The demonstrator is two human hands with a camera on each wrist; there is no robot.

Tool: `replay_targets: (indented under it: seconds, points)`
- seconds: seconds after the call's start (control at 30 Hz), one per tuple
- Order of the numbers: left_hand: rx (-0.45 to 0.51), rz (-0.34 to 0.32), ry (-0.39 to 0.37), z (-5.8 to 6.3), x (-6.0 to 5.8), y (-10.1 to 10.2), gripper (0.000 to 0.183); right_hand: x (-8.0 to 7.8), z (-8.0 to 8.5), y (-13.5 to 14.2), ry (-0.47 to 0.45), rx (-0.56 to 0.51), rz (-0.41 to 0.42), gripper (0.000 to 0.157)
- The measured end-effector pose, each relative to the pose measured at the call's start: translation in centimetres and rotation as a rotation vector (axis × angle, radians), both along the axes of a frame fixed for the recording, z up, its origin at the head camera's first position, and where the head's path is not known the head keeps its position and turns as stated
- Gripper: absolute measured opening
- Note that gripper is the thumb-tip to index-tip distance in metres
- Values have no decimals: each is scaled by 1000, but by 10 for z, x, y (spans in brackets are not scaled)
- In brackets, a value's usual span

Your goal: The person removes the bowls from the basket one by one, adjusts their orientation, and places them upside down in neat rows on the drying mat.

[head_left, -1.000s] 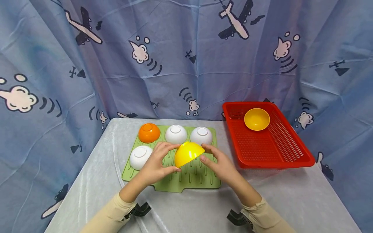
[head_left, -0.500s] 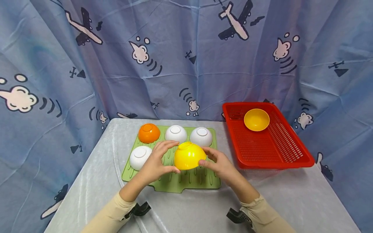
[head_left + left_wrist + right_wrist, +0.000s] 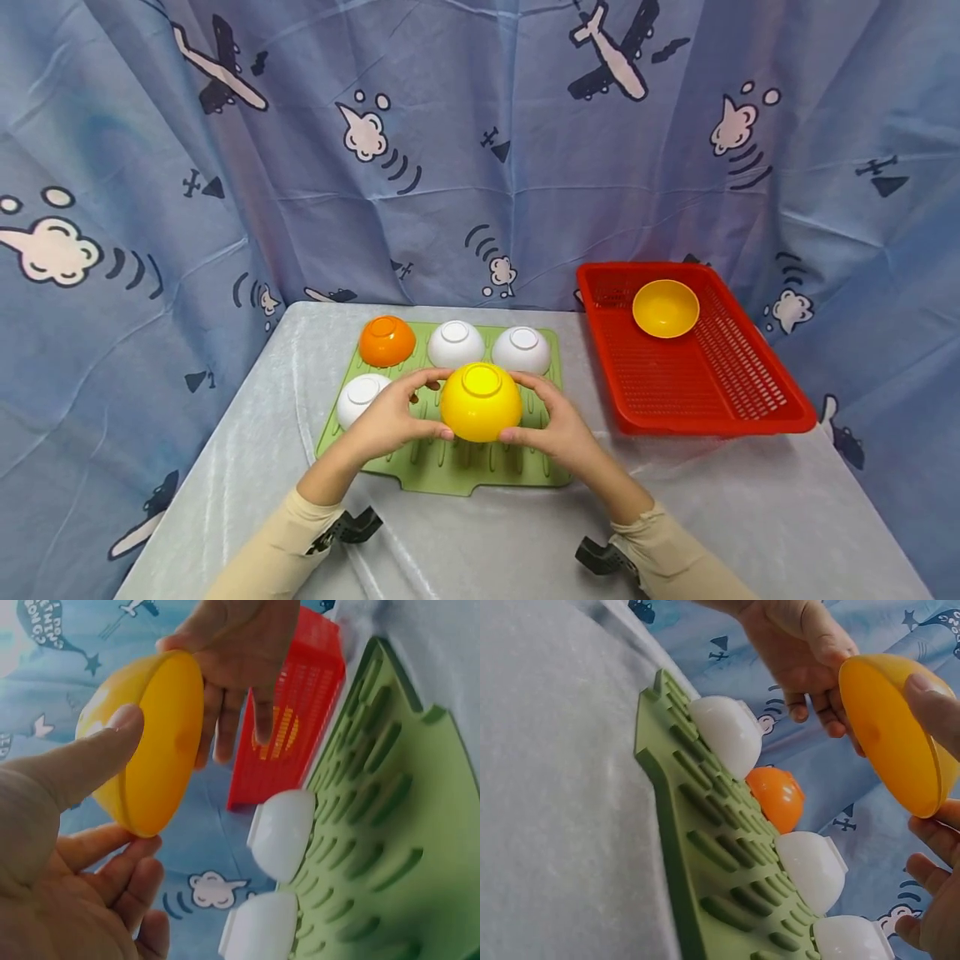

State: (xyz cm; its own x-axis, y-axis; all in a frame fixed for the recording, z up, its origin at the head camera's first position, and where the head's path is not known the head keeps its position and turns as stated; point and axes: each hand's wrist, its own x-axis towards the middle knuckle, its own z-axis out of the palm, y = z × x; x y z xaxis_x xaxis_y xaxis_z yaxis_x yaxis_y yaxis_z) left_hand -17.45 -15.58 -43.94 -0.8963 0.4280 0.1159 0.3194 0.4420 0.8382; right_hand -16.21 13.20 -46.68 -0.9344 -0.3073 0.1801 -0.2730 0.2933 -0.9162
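Note:
Both hands hold a yellow bowl (image 3: 481, 410) upside down above the front of a ribbed green drying mat (image 3: 442, 478). Thumb and fingers of my left hand (image 3: 392, 422) grip its left side. On the right side, my right hand (image 3: 557, 422) grips it the same way. The left wrist view shows the bowl's hollow inside (image 3: 166, 750) with the left thumb across the outer wall. On the mat, upside down, sit an orange bowl (image 3: 387, 342) and white bowls (image 3: 456, 347) along the back, plus another white bowl (image 3: 360, 398) at the left, partly hidden by the left hand.
A red perforated basket (image 3: 626, 400) stands to the right of the mat, with a second yellow bowl (image 3: 666, 309) lying mouth-up at its back. Behind the cloth-covered table (image 3: 510, 542) hangs a blue patterned curtain (image 3: 420, 242).
The held bowl has turned from a tilt, right side raised, to level with its base up. It has shifted slightly left, and my right hand has moved left with it.

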Motion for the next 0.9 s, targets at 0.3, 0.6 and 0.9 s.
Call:
replay_targets:
  seconds: [0.3, 0.6, 0.9]
  points:
    - [-107, -9, 41, -7, -14, -15, 81, -7, -6, -16, 5, 85, -16, 87]
    - [-271, -45, 102, -18, -40, -33, 84, -27, -18, -38, 30, 217, -28, 89]
    - [-373, -63, 133, -36, -61, -41, 80, -40, -38, -52, 25, 290, -40, 89]
